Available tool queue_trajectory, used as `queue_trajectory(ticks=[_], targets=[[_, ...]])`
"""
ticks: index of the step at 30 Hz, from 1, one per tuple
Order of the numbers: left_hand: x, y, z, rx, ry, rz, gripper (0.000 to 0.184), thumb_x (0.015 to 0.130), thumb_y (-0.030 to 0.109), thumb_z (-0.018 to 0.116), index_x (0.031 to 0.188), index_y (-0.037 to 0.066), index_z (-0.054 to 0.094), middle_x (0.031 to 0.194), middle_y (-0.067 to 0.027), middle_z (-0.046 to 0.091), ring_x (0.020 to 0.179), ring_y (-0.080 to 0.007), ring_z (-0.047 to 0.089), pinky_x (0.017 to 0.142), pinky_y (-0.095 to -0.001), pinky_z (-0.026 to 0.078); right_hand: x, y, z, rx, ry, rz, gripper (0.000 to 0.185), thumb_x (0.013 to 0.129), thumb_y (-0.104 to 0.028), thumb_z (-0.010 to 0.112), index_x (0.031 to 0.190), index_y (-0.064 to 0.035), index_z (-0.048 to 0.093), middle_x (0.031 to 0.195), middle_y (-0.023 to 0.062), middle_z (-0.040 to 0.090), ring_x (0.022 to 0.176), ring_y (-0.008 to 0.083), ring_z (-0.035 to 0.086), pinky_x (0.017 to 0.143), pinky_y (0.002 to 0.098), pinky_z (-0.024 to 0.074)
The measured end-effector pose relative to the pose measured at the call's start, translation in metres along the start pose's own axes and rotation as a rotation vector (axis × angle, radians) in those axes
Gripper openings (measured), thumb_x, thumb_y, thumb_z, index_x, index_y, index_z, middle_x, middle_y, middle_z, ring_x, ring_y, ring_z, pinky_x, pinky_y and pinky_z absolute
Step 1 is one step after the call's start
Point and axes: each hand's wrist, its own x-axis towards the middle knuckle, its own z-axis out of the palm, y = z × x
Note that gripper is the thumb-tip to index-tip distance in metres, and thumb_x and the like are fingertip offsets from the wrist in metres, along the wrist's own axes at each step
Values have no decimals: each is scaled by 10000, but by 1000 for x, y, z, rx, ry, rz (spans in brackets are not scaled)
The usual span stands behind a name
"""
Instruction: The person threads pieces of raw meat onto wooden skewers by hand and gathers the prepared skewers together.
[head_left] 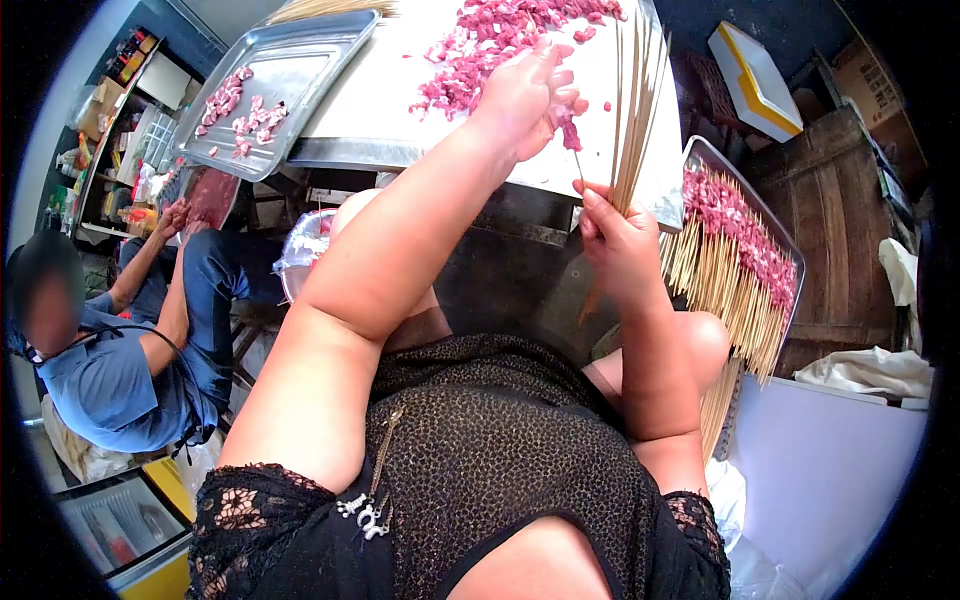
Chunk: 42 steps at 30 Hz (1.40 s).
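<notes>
Above the near edge of the white table (pixel 350 110), my left hand (pixel 525 100) has its fingers closed round pieces of meat by the skewer tip. Meat (pixel 570 134) shows below those fingers, on a thin skewer (pixel 579 166). My right hand (pixel 620 232) pinches the lower part of this skewer between thumb and finger. A bundle of bare sticks (pixel 632 120) rises from the same hand and lies over the table. Beyond my left hand is a heap of cut pink meat (pixel 490 45).
A metal tray (pixel 290 60) with some meat stands at the table's left. At the right, another tray (pixel 792 250) holds many loaded skewers (pixel 735 270). A seated person in blue (pixel 120 385) works at the left. A white-and-yellow box (pixel 755 80) is at the back right.
</notes>
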Motion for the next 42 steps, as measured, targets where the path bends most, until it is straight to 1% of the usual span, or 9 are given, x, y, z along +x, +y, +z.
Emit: queue_trajectory(ticks=[6,13,17,25,29,32,35,38,42], targets=[[7,49,-9,363,54,96,516,931,433,390,1256,34,358,1196,-196,502,1060,-262,537,841,-328,474,-10,-37,-35,-389,344,-424,245,902,-126,526,1104,0,583,637,-23,539,468,11,397,425,160,302],[2,55,-40,1098,96,239,242,842,270,596,883,48,686,788,-57,671,735,-121,620,676,-283,487,-19,-49,-54,-1398,690,-474,267,894,-243,508,963,-10,621,725,184,611,662,312,596,602,400,455],[-8,27,-20,1867,-74,217,285,818,377,608,813,101,681,655,-97,625,601,-210,597,603,-345,479,-38,-70,-36,-719,623,-570,268,932,-240,493,966,-10,625,647,40,604,475,57,520,427,196,392],[-8,17,-13,2135,-95,-1,199,722,265,606,745,80,676,715,-148,630,692,-290,624,672,-406,488,-19,-10,0,-107,-22,-14,384,939,-387,443,1021,-25,540,581,12,528,374,62,399,335,199,287],[-8,31,-11,2014,-109,-225,211,756,235,587,765,42,671,650,-128,626,611,-276,619,626,-382,503,-7,15,1,-93,-14,40,293,935,-326,466,951,-44,544,603,26,528,388,73,407,344,201,298],[-9,52,-18,996,34,-310,192,778,182,544,714,24,633,559,-33,564,422,-68,476,383,-206,372,0,11,-7,-148,56,-62,285,924,-310,491,867,-45,580,620,4,534,413,61,425,355,190,312],[3,66,-45,30,-266,-474,148,837,144,534,864,7,583,713,-63,608,568,-127,575,531,-226,496,-2,3,-8,-153,96,-50,310,911,-330,513,894,-43,628,620,-17,508,415,51,404,357,185,309],[-13,58,-23,77,72,-226,158,844,86,504,951,-17,557,848,-135,639,730,-209,643,713,-318,553,-9,-6,-1,-168,-14,28,269,904,-275,523,953,-31,626,617,-54,468,471,27,386,414,175,275],[-8,51,-29,32,62,-154,173,837,35,487,977,-45,550,924,-178,629,820,-263,642,806,-394,533,-8,-6,3,-203,-73,6,287,897,-255,535,1034,-19,624,597,-60,439,460,25,372,416,174,268]])
